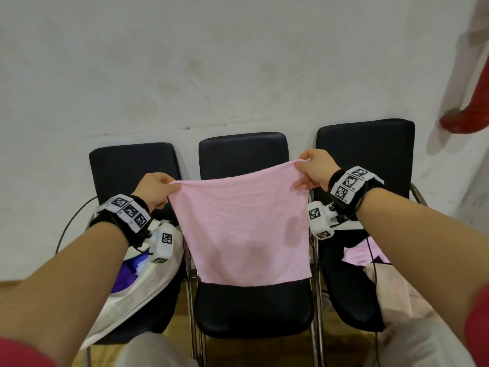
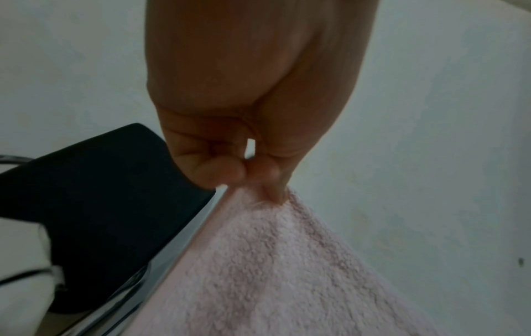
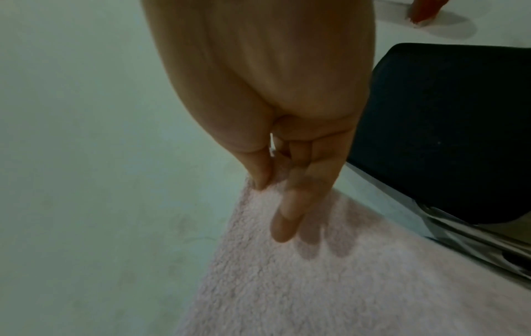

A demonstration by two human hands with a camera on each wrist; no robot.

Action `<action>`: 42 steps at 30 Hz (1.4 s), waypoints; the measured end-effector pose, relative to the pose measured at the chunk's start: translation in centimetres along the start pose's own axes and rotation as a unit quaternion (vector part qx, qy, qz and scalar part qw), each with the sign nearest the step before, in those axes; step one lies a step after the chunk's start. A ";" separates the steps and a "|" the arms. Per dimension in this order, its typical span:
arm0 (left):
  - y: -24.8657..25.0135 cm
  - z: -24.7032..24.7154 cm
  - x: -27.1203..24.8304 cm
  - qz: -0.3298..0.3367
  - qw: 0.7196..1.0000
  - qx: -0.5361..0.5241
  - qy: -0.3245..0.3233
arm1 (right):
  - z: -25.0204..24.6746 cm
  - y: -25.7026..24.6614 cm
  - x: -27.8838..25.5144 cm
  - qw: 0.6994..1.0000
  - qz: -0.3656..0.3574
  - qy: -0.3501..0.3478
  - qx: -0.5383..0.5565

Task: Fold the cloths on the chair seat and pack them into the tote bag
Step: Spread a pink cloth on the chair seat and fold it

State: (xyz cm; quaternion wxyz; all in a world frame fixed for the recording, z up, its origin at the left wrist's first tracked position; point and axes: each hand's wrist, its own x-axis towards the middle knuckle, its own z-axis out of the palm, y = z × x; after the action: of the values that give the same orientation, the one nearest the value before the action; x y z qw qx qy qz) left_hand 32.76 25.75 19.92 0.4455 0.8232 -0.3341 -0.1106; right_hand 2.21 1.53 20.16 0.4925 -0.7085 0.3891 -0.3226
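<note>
Both hands, left (image 1: 156,190) and right (image 1: 313,169), pinching the pink cloth's (image 1: 243,229) top corners, stretched over the middle chair (image 1: 251,305).

Cloth (image 1: 242,226) hangs spread over middle seat (image 1: 254,308), screening chair back; seat front bare. Left chair filled by tote (image 1: 148,284); right seat (image 1: 352,295) partly covered by cloth pile (image 1: 356,256).

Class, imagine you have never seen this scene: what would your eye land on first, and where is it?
First, the pink cloth held spread in mid-air over the middle chair, its top corners pinched by the left hand and right hand. Next, the white tote bag on the left chair, with purple fabric inside.
</note>
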 end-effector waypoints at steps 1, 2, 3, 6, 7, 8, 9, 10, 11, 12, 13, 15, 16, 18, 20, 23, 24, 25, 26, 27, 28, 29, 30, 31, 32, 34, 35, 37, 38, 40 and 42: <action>-0.2 0.4 0.2 -0.012 1.000 -0.008 -0.006 | 0.3 0.3 0.4 1.000 0.008 -0.002 0.017; -0.5 0.9 0.5 -0.025 0.999 -0.022 -0.012 | 0.6 0.7 0.8 1.000 0.014 0.001 0.025; -0.8 1.4 0.8 -0.040 0.998 -0.043 -0.018 | 1.0 1.1 1.3 0.999 0.017 0.008 0.030; -2.0 3.2 2.3 -0.072 0.992 -0.102 -0.025 | 2.1 2.8 3.0 0.999 0.015 0.028 0.023; -2.5 3.7 3.0 -0.074 0.990 -0.114 -0.021 | 2.5 3.3 3.5 0.999 0.011 0.035 0.014; -3.0 4.3 3.5 -0.074 0.989 -0.129 -0.016 | 2.9 3.9 4.0 0.999 0.005 0.042 0.007; -3.3 4.8 4.1 -0.073 0.986 -0.147 -0.009 | 3.2 4.5 4.5 0.999 -0.003 0.051 0.000; -3.7 5.3 4.7 -0.071 0.984 -0.165 0.000 | 3.5 5.1 5.0 0.998 -0.012 0.060 -0.011; -3.8 5.8 5.3 -0.067 0.981 -0.181 0.010 | 3.7 5.6 5.4 0.997 -0.023 0.068 -0.025; -3.9 6.2 5.7 -0.058 0.980 -0.192 0.020 | 3.8 5.9 5.8 0.996 -0.034 0.072 -0.039; -3.9 6.6 6.2 -0.046 0.978 -0.200 0.029 | 3.9 6.2 6.1 0.995 -0.044 0.078 -0.050; -3.9 7.1 6.8 -0.023 0.977 -0.208 0.041 | 4.0 6.4 6.5 0.992 -0.064 0.095 -0.053; -3.9 7.2 7.1 -0.012 0.977 -0.208 0.044 | 4.1 6.4 6.6 0.991 -0.071 0.102 -0.050; -4.4 7.0 7.4 0.005 0.980 -0.194 0.044 | 3.9 6.8 6.8 0.990 -0.079 0.105 -0.049; -5.3 6.9 7.5 0.012 0.985 -0.168 0.034 | 3.7 7.7 6.6 0.990 -0.079 0.098 -0.058; -7.5 7.6 6.6 0.012 0.991 -0.130 0.007 | 3.7 10.2 5.3 0.991 -0.069 0.079 -0.079; -8.4 8.0 6.0 0.009 0.993 -0.119 -0.002 | 3.8 11.3 4.7 0.992 -0.062 0.068 -0.088; -9.5 8.5 5.3 0.002 0.994 -0.105 -0.013 | 3.8 12.4 3.9 0.992 -0.052 0.053 -0.097; -10.7 9.0 4.5 -0.008 0.996 -0.087 -0.026 | 3.9 13.8 3.0 0.993 -0.038 0.035 -0.106; -12.0 9.5 3.7 -0.017 0.997 -0.068 -0.041 | 3.9 15.1 2.1 0.993 -0.025 0.017 -0.116; -13.3 10.1 2.8 -0.027 0.997 -0.047 -0.060 | 4.0 16.5 1.2 0.992 -0.013 -0.002 -0.126; -14.7 10.8 1.7 -0.038 0.996 -0.026 -0.079 | 4.1 17.9 0.2 0.990 -0.001 -0.024 -0.139; -16.1 11.4 0.7 -0.053 0.994 -0.005 -0.098 | 4.2 19.3 -0.8 0.987 0.011 -0.044 -0.152; -17.4 12.0 -0.4 -0.066 0.991 0.018 -0.116 | 4.2 20.4 -1.8 0.984 0.024 -0.066 -0.164; -18.6 12.5 -1.5 -0.080 0.987 0.042 -0.132 | 4.3 21.6 -3.0 0.981 0.040 -0.086 -0.171; -20.7 13.4 -3.6 -0.103 0.977 0.078 -0.172 | 4.3 23.8 -4.9 0.973 0.072 -0.121 -0.185; -21.4 13.7 -4.6 -0.114 0.970 0.084 -0.198 | 4.2 24.7 -5.8 0.969 0.088 -0.136 -0.189; -22.4 14.3 -6.6 -0.126 0.958 0.100 -0.239 | 4.0 26.2 -7.2 0.961 0.123 -0.160 -0.188; -22.8 14.5 -7.6 -0.134 0.952 0.108 -0.252 | 4.0 26.8 -7.8 0.958 0.138 -0.167 -0.186; -23.3 14.8 -9.1 -0.149 0.944 0.108 -0.273 | 3.9 27.7 -9.0 0.955 0.160 -0.172 -0.182; -23.4 15.0 -10.4 -0.168 0.936 0.108 -0.292 | 3.9 28.3 -10.0 0.951 0.183 -0.177 -0.174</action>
State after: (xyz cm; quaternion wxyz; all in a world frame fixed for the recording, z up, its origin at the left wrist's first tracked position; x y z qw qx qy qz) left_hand 28.29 31.49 -8.89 0.2116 0.8422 -0.3165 -0.3819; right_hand -6.03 5.96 -8.66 0.4730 -0.7456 0.4689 -0.0231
